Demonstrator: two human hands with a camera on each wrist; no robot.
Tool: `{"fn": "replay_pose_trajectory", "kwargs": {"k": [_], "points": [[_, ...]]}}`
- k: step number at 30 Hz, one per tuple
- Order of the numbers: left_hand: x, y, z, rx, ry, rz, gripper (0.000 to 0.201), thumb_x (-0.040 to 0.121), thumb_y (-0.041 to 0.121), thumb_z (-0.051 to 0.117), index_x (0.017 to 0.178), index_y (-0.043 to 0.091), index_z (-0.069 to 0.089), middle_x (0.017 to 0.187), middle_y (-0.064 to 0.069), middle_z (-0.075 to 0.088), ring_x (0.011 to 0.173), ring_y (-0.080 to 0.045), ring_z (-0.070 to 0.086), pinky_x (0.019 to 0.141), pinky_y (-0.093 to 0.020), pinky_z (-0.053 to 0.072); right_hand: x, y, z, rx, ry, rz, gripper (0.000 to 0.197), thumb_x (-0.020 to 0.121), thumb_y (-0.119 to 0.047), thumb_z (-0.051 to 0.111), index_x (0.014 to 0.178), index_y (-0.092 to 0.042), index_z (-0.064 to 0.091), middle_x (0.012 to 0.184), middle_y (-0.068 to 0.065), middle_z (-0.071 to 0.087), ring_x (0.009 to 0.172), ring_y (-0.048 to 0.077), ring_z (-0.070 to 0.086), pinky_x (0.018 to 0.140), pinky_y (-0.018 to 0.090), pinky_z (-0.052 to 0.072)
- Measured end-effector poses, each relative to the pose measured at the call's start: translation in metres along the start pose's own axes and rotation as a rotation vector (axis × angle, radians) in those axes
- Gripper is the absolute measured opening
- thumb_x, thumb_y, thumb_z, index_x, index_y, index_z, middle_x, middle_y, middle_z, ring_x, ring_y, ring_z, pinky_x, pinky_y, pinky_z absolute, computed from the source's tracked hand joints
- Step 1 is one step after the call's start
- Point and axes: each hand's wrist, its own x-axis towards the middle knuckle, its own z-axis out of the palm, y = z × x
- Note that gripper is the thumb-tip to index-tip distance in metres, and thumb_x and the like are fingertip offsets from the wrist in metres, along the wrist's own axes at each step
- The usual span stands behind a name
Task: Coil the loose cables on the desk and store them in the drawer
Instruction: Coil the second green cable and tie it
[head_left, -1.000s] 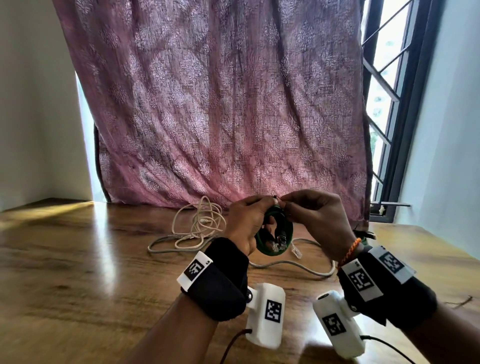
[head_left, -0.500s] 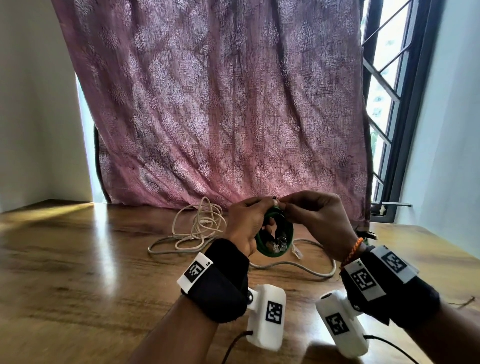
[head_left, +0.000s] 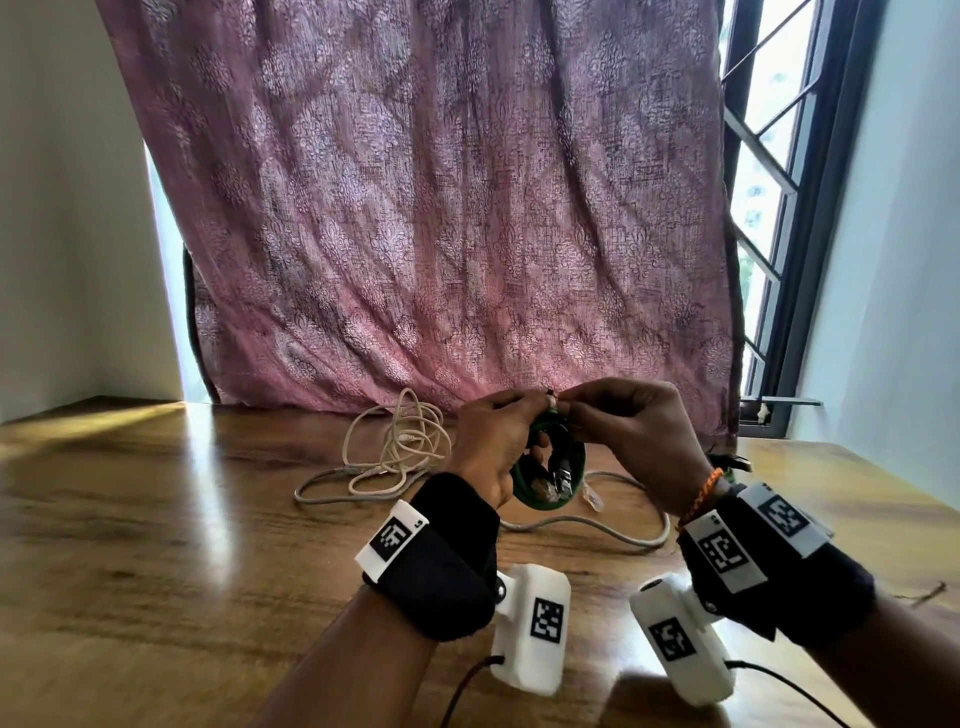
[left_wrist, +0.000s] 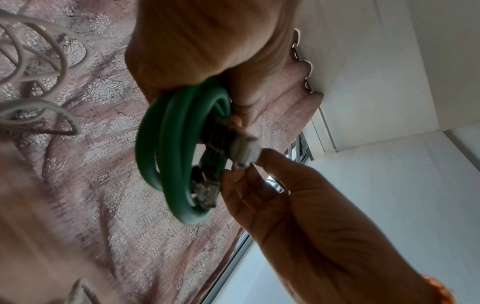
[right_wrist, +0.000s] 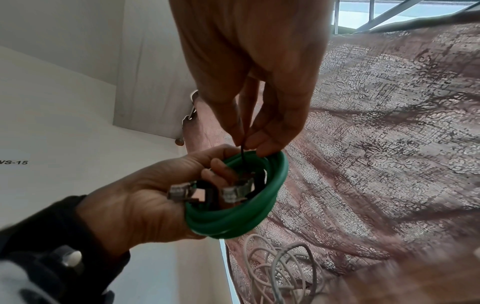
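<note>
Hands barely shifting from half a second back: left hand (head_left: 493, 447) is gripping the coiled green ethernet cable (right_wrist: 249, 214) above the tabletop (head_left: 156, 519), fingers curled through the loop, both plugs tucked inside. Right hand (head_left: 639, 436) is pinching a thin black tie (right_wrist: 242, 152) at the coil's top, likely fastening it. Coil looks done, securing underway. White cable (head_left: 395, 447) and grey cable (head_left: 613, 532) are lying loose behind; drawer not visible.
</note>
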Motion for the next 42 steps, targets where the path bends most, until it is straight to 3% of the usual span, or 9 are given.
{"fn": "replay_pose_trajectory", "kwargs": {"k": [8,27,32,37,42], "points": [[-0.0019,0.0026,-0.0008,0.004,0.011,0.021,0.013,0.084,0.003,0.064,0.071,0.006,0.063,0.047,-0.004,0.053,0.031,-0.007,0.043,0.034,-0.014,0.034,-0.001,0.0011,0.0016,0.036,0.02,-0.035,0.009,0.074,-0.005,0.075,0.082,-0.004,0.073,0.076,0.011,0.073,0.068,0.015,0.067,0.07,0.03,0.057],[-0.0034,0.0034,-0.0001,-0.003,-0.007,-0.005,0.007,0.084,0.005,0.064,0.077,0.004,0.064,0.038,0.002,0.052,0.03,-0.005,0.042,0.034,-0.014,0.034,-0.0014,0.0004,0.0004,-0.009,0.03,-0.037,0.006,0.075,-0.004,0.074,0.081,-0.007,0.074,0.078,0.013,0.073,0.075,0.028,0.068,0.079,0.054,0.055],[-0.0021,0.0021,0.0002,0.004,-0.008,-0.016,0.009,0.085,0.005,0.063,0.076,0.005,0.064,0.038,0.002,0.052,0.031,-0.005,0.043,0.033,-0.014,0.034,-0.0017,-0.0003,-0.0017,-0.027,0.024,-0.043,0.007,0.075,-0.005,0.075,0.079,-0.01,0.075,0.078,0.012,0.074,0.076,0.031,0.069,0.079,0.054,0.055],[-0.0003,0.0006,0.0007,-0.014,-0.011,-0.026,0.011,0.086,0.005,0.062,0.075,0.006,0.062,0.037,0.002,0.051,0.03,-0.005,0.042,0.033,-0.013,0.033,-0.0009,-0.0007,-0.0015,-0.048,0.023,-0.045,0.007,0.074,-0.005,0.075,0.078,-0.011,0.075,0.076,0.011,0.074,0.072,0.023,0.068,0.078,0.048,0.057],[-0.0007,-0.0009,0.0008,0.0,-0.022,-0.005,0.011,0.086,0.005,0.063,0.075,0.006,0.063,0.036,0.003,0.051,0.03,-0.005,0.042,0.033,-0.014,0.034,-0.0002,0.0,-0.0029,-0.056,0.035,-0.047,0.006,0.073,-0.007,0.076,0.078,-0.011,0.075,0.076,0.011,0.074,0.073,0.024,0.069,0.075,0.044,0.058]]}}
